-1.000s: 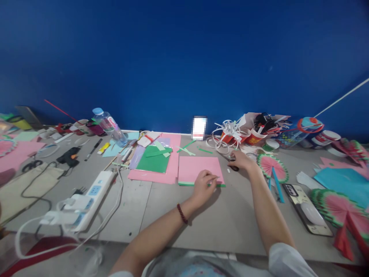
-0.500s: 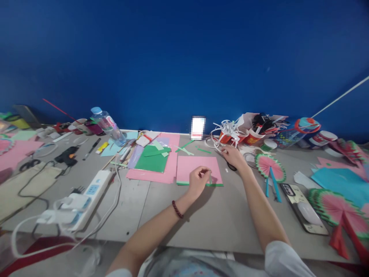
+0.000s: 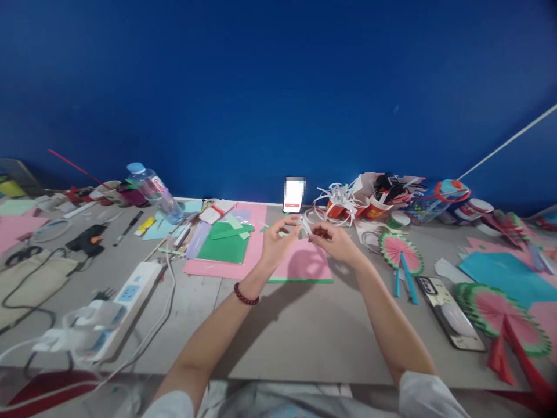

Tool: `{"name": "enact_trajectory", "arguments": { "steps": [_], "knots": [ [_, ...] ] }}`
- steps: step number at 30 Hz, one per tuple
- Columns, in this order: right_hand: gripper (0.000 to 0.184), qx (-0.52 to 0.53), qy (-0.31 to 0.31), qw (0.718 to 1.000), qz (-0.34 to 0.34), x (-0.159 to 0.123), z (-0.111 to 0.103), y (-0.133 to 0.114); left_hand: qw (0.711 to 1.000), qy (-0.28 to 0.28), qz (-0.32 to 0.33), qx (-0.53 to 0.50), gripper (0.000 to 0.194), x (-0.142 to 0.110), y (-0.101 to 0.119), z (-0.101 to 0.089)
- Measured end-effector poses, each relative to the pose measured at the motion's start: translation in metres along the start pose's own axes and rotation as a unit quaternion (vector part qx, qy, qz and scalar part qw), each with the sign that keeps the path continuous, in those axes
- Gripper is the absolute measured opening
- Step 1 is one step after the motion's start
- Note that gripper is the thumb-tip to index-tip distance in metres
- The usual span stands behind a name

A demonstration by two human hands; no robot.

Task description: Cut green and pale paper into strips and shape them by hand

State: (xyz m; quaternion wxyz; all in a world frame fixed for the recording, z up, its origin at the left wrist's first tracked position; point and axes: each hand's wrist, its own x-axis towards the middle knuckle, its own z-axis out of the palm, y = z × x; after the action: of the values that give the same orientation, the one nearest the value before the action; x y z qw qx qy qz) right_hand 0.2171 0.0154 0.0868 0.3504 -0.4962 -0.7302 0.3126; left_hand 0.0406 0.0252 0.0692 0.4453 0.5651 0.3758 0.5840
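Both hands are raised over a pink paper sheet [image 3: 304, 264] with a green strip along its near edge. My left hand [image 3: 278, 241] pinches a small white strip-like piece [image 3: 306, 225] from the left; what exactly it is I cannot make out. From the other side, my right hand [image 3: 333, 242] grips the same piece with closed fingertips. A bit of green shows near the left fingers. To the left, a green paper pack [image 3: 224, 248] lies on larger pink paper [image 3: 200, 269]. A lit phone [image 3: 293, 196] stands behind the hands against the blue wall.
A cup with white paper curls [image 3: 340, 197] and a cup of tools [image 3: 378, 206] stand back right. Watermelon-coloured paper fans [image 3: 401, 252] and a phone with a mouse on it [image 3: 459, 319] lie right. A bottle [image 3: 156, 188], glue gun [image 3: 88, 239] and power strip [image 3: 130, 302] occupy the left.
My right hand has come from beside the white-curl cup to the middle. My left hand has risen off the sheet's near edge and moved forward. Both now meet at the white piece.
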Motion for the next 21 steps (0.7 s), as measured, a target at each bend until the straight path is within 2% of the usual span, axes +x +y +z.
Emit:
{"name": "enact_trajectory", "arguments": {
  "steps": [4,11,16,21],
  "knots": [
    [0.012,-0.013,0.021,1.0,-0.018,-0.001,0.002,-0.005,0.997,-0.04,0.033,0.051,0.008,-0.008,0.004,0.003],
    [0.008,-0.046,0.044,0.997,-0.035,-0.002,0.007,-0.004,0.993,-0.024,0.07,0.096,0.007,-0.014,0.005,0.005],
    [0.011,-0.003,0.05,0.999,-0.017,0.0,0.012,0.003,1.0,-0.026,0.006,0.008,0.01,-0.013,0.01,0.004],
    [0.022,0.03,0.086,0.996,0.002,0.004,0.017,0.009,0.995,-0.026,-0.07,-0.064,0.021,-0.01,0.015,0.001]
  ]
}}
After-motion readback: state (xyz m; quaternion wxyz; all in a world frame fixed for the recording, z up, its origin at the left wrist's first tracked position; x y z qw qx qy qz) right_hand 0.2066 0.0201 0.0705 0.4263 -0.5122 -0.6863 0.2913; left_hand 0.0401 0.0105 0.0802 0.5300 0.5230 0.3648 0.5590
